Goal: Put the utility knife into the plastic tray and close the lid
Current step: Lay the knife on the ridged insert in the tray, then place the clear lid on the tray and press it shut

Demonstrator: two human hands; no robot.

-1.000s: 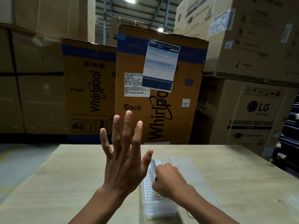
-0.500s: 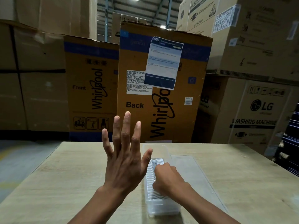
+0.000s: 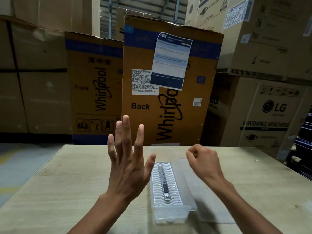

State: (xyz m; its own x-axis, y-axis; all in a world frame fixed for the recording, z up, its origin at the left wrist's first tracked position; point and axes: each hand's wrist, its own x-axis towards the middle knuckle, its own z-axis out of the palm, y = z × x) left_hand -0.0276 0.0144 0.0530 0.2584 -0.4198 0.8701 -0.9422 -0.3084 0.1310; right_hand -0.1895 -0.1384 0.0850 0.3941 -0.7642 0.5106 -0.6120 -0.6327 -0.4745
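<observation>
— Where's the utility knife (image 3: 163,180) now?

— Low and centre in the frame, lying lengthwise on the white ribbed insert of the plastic tray (image 3: 171,217). Its dark slider sits toward the near end. Neither hand is on it.

— So what's left?

— The lid (image 3: 214,211), I'd say. It lies flat on the bench (image 3: 55,186), just right of the tray, clear enough that its edges are hard to make out.

— How would that handle?

— Thin, light and stiff, by my guess, and probably slick. A flat sheet like that is awkward to lift from above; I'd pinch it by a long edge or a corner, then lower it square over the rim. The tray looks light too, so it might skid unless steadied by a side wall.

— And the hands?

— The left hand (image 3: 128,168) is raised at centre-left of the frame, fingers spread wide, holding nothing. The right hand (image 3: 205,162) hovers right of centre above the far end of the lid, fingers loosely curled, thumb near the fingertips, with nothing between them that I can see.

— Behind them?

— Stacked cardboard boxes (image 3: 170,81) filling the upper frame.
</observation>
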